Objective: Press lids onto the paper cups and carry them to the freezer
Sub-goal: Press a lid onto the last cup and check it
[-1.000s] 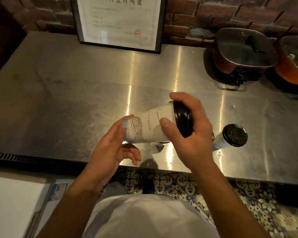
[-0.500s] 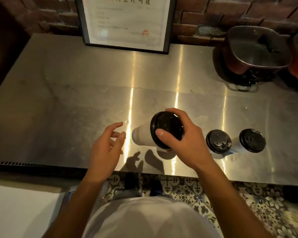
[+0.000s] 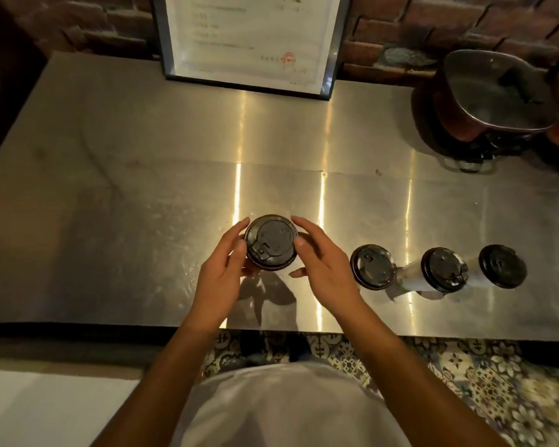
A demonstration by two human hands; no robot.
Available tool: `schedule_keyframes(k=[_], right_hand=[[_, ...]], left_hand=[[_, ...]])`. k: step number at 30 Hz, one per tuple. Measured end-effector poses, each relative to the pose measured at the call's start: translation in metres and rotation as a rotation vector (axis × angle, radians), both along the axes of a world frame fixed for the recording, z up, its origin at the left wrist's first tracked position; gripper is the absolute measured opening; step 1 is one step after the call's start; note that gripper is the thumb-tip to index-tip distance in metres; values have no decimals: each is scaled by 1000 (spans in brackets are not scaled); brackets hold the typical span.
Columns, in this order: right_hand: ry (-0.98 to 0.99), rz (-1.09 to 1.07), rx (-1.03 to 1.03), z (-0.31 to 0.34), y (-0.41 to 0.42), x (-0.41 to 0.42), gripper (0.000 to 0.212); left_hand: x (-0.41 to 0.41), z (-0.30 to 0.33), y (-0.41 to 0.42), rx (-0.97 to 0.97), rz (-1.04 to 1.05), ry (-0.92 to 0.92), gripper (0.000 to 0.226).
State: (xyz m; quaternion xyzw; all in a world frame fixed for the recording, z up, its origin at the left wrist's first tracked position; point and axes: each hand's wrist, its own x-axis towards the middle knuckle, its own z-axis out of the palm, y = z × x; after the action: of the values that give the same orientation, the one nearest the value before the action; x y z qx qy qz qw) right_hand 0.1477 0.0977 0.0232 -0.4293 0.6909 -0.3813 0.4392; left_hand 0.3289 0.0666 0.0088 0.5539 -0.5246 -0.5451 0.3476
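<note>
your left hand (image 3: 221, 272) and right hand (image 3: 323, 269) cup the lidded cup (image 3: 270, 242) upright on the steel counter (image 3: 110, 188), fingers wrapped loosely around its sides. three more lidded cups (image 3: 442, 269) stand at 3 o'clock. a framed certificate (image 3: 249, 37) leans on the brick wall (image 3: 433, 27) at 12; a pot (image 3: 494, 101) sits at 2.

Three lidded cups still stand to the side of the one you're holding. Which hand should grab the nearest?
Right. The right hand sits between the held cup and the nearest lidded cup; the left hand would have to cross over.
</note>
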Motion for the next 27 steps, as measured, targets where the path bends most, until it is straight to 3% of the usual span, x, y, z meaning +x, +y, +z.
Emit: schedule_keyframes(k=[6, 17, 27], right_hand=[[226, 45, 122, -38, -10, 29, 38], [371, 151, 155, -55, -16, 16, 41], [387, 231, 179, -57, -16, 5, 45]], left_hand=[[11, -40, -14, 194, -135, -109, 43], [0, -55, -14, 10, -173, -290, 47], [0, -57, -15, 54, -159, -258, 49]])
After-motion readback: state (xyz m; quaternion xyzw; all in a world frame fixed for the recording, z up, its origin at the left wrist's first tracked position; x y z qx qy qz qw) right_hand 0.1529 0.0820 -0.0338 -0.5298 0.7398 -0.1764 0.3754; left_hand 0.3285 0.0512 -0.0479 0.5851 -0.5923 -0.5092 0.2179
